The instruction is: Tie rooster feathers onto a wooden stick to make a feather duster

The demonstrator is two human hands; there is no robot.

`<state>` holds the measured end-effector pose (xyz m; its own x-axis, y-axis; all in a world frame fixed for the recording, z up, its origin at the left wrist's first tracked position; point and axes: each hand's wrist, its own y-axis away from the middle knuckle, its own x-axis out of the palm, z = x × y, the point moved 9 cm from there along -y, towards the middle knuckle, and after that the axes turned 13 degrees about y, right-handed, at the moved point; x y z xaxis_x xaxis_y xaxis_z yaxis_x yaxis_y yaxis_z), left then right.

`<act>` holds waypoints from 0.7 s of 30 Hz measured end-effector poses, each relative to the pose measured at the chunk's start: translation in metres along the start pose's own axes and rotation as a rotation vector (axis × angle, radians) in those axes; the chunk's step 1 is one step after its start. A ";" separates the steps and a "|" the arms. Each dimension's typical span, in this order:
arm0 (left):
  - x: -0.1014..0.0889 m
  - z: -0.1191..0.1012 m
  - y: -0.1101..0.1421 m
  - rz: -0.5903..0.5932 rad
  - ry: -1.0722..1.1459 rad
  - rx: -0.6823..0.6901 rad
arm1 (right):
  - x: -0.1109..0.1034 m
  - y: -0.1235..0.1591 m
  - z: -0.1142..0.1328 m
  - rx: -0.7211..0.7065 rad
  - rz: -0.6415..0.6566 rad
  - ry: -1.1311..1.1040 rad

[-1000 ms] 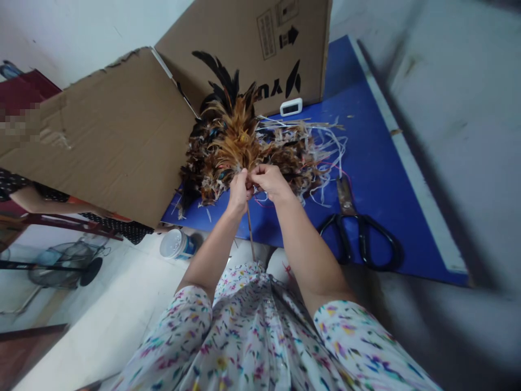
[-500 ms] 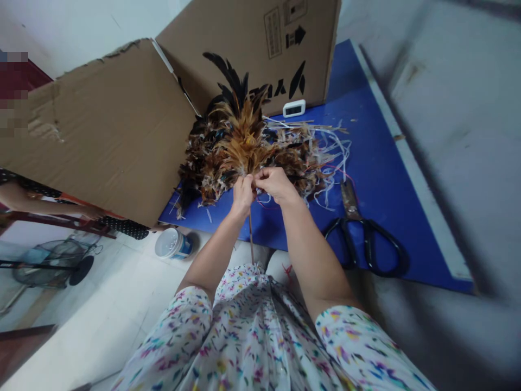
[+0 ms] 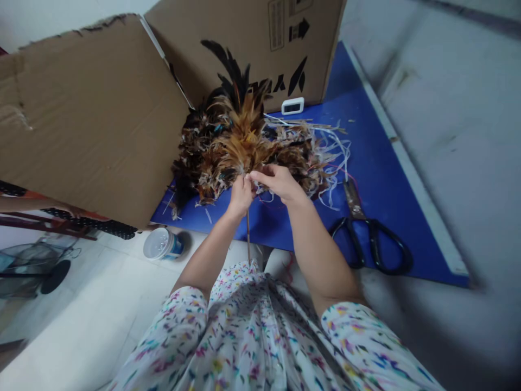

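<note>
My left hand (image 3: 242,193) is closed round a thin brown stick (image 3: 248,239) that runs down toward my lap. From the stick's upper end spreads a feather duster head of golden-brown feathers (image 3: 244,130) with long black plumes. Close against it, my right hand (image 3: 277,180) pinches at the base of the feathers, thumb and fingers together; what lies between those fingertips is too small to make out. Behind and around my hands, loose brown and black feathers (image 3: 199,146) with white strips (image 3: 336,157) are heaped on the blue table (image 3: 391,217).
Large black-handled scissors (image 3: 362,228) lie to the right on the table. A small white device (image 3: 292,106) stands before the upright cardboard (image 3: 101,108). On the floor at left are a bucket (image 3: 158,243) and a fan (image 3: 32,266). Another person's arm (image 3: 36,204) shows beyond the cardboard.
My right hand has shifted slightly to the right and its fingers have loosened a little. My left hand stays on the stick. The view has turned slightly.
</note>
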<state>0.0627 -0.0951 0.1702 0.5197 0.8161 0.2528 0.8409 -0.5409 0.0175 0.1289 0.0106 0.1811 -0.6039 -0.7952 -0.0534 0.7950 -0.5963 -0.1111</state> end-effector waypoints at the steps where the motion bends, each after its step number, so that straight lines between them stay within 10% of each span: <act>1: -0.002 0.002 0.000 0.001 -0.003 0.005 | 0.006 0.000 0.002 -0.019 0.030 -0.014; 21: -0.012 -0.001 0.002 0.009 -0.125 0.081 | 0.046 -0.023 0.003 0.123 -0.075 -0.026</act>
<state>0.0579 -0.1064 0.1684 0.5380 0.8329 0.1300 0.8428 -0.5344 -0.0638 0.0825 -0.0126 0.1846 -0.6615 -0.7496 -0.0241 0.7496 -0.6618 0.0089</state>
